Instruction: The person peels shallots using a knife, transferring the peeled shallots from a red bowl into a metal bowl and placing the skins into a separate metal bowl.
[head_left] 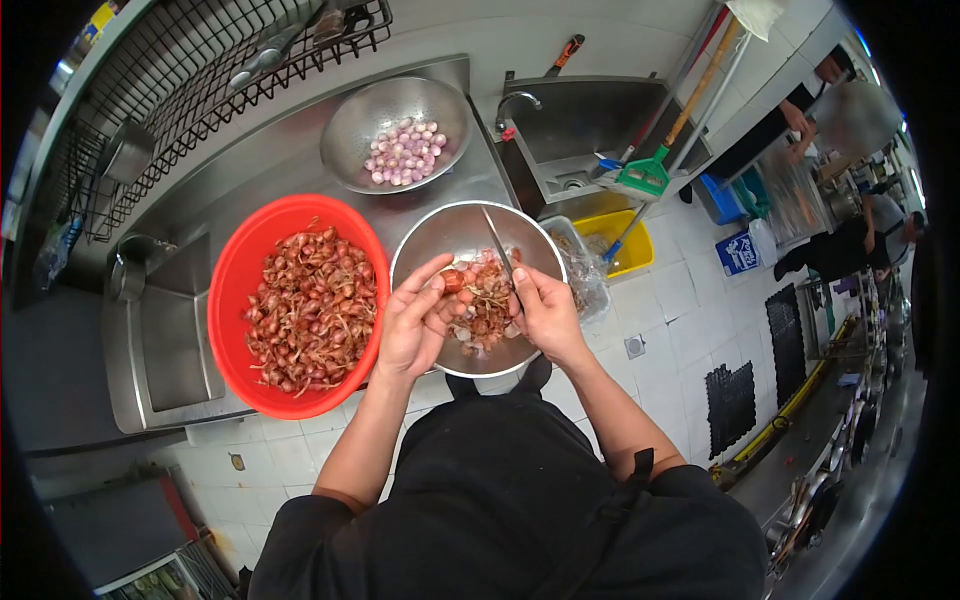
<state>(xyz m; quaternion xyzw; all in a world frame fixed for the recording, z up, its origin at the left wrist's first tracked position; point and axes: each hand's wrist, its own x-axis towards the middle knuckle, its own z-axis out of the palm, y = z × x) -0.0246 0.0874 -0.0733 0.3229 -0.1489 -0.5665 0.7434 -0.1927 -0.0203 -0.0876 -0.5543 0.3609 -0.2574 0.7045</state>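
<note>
Your left hand [412, 318] pinches a reddish shallot [453, 281] over a steel bowl [428, 237] of peelings [490, 322]; your right hand [548, 312] grips a knife [496, 238] just beside it. Left of your hands sits a red basin [230, 310] of unpeeled shallots [312, 308]; beyond your hands, a metal bowl [345, 135] of peeled ones [403, 152]

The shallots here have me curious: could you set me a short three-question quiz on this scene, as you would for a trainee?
1. Which hand holds the knife? A) left B) right C) neither
2. True or false: the red tub holds unpeeled shallots.
3. Fill in: the metal bowl beneath both hands holds loose ____.

Key:
1. B, the right hand
2. True
3. shallot skins
</note>
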